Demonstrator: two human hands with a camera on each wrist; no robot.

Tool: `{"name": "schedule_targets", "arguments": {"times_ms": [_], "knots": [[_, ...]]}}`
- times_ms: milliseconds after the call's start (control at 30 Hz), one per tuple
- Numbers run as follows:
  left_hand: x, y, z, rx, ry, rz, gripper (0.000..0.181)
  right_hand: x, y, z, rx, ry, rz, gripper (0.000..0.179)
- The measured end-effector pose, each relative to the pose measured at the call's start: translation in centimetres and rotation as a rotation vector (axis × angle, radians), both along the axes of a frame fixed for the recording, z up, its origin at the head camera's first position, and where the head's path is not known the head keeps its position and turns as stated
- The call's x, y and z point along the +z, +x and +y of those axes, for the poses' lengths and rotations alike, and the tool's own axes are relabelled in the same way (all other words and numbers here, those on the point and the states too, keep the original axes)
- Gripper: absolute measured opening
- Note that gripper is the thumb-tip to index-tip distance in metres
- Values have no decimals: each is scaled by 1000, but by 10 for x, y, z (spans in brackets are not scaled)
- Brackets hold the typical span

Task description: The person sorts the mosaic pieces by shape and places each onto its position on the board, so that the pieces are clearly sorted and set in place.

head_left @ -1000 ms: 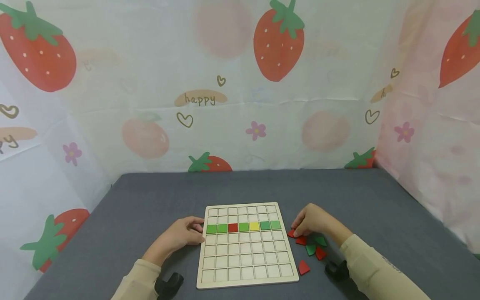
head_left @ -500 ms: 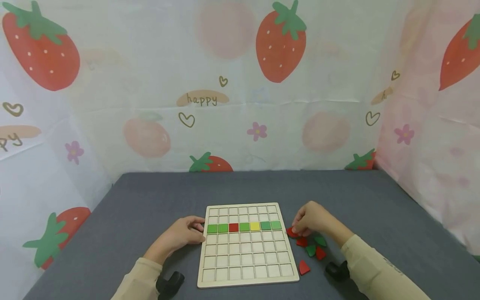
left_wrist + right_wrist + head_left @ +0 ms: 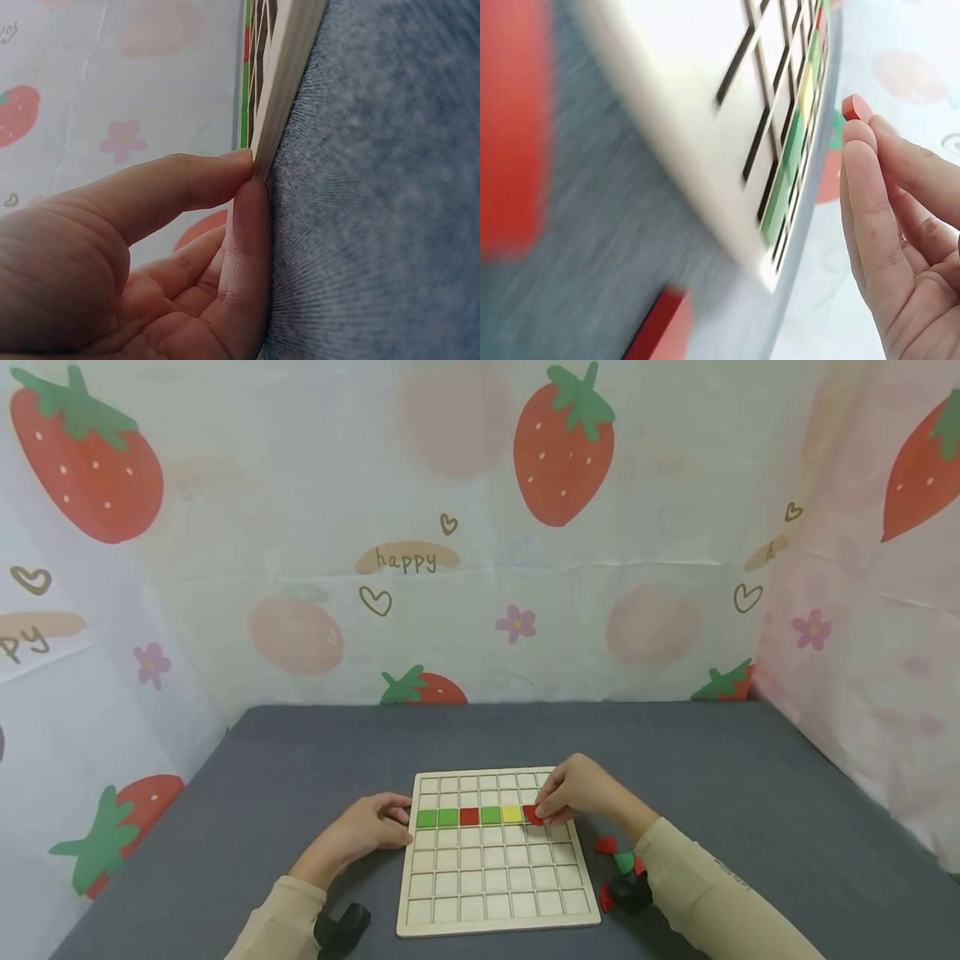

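A pale wooden board [image 3: 495, 883] with a grid of square cells lies on the table. Across its third row from the far side run coloured squares: green [image 3: 426, 819], a red one [image 3: 468, 817] and a yellow one [image 3: 512, 814]; the row's right end is hidden by my right hand. My left hand [image 3: 367, 828] pinches the board's left edge, thumb and a finger meeting there in the left wrist view. Over the right part of the coloured row, my right hand [image 3: 581, 792] holds a small red tile [image 3: 857, 107] between its fingertips, raised above the board in the right wrist view.
Right of the board lie loose tiles, among them a red fan-shaped tile [image 3: 606, 845] and a green tile [image 3: 624, 862], partly covered by my sleeve and the black wrist mount [image 3: 632, 893]. A printed cloth [image 3: 480, 652] stands behind the dark grey table [image 3: 330, 743].
My right hand has picked up a red tile from the loose pile and carried it left over the board's coloured row. My left hand has stayed at the board's edge.
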State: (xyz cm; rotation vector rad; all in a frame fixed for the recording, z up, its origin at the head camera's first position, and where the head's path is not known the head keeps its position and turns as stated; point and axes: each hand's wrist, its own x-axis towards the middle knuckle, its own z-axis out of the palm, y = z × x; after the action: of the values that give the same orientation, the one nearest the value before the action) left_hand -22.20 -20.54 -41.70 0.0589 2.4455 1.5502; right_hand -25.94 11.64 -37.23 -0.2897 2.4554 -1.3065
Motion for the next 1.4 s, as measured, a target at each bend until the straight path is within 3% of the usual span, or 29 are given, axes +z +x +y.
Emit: {"name": "schedule_targets", "arguments": {"times_ms": [467,1400], "knots": [[0,0,-1,0,1,1,62,0,-2,-47,72,-33,-34,4],[-2,-1,0,9,2,12,60,-4,1,-123,101,22,-79,11]]}}
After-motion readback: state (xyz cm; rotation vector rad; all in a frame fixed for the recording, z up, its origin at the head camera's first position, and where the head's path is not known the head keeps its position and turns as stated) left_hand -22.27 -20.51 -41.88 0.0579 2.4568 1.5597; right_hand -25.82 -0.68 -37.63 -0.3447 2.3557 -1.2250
